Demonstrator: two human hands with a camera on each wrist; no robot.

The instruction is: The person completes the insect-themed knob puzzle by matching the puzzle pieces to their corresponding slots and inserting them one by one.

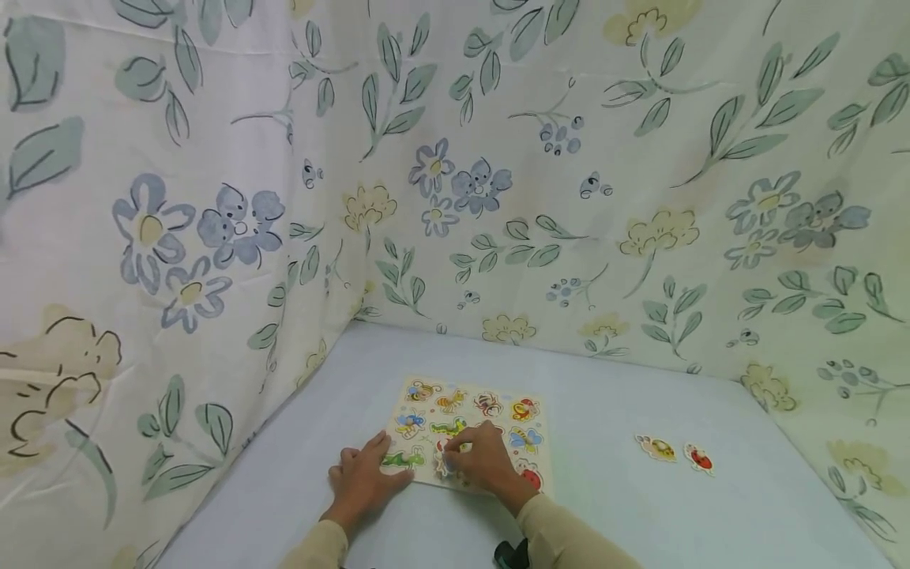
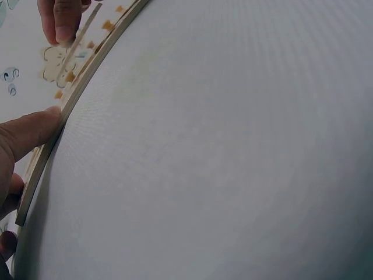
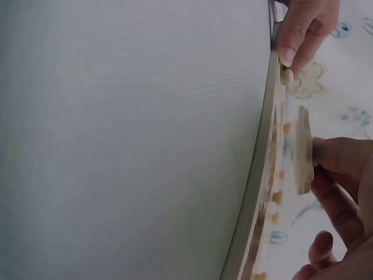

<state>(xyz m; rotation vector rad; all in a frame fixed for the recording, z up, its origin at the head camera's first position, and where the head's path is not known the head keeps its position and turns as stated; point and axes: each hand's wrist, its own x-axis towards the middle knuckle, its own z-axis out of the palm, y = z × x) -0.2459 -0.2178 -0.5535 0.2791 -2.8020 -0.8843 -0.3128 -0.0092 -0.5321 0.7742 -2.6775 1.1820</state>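
Note:
A light wooden puzzle board (image 1: 419, 472) with colourful insect pieces lies on the table. My left hand (image 1: 366, 482) grips its near left corner, with the thumb (image 2: 44, 125) at the front edge and fingers along the left side. Over the front part of the board, my right hand (image 1: 486, 458) pinches a flat wooden puzzle piece (image 3: 303, 151) between thumb and finger. The piece is tilted on edge, apart from the board in the right wrist view. Its printed side is mostly hidden. A green insect piece (image 1: 404, 458) sits beside the left hand, and a ladybird piece (image 1: 530, 476) near the right wrist.
Two loose pieces, a yellow spotted insect (image 1: 657, 448) and a red ladybird (image 1: 700, 458), lie on the white table (image 1: 604, 521) to the right. A dark object (image 1: 510, 555) shows by the right sleeve. Flowered cloth (image 1: 540, 276) hangs around the table.

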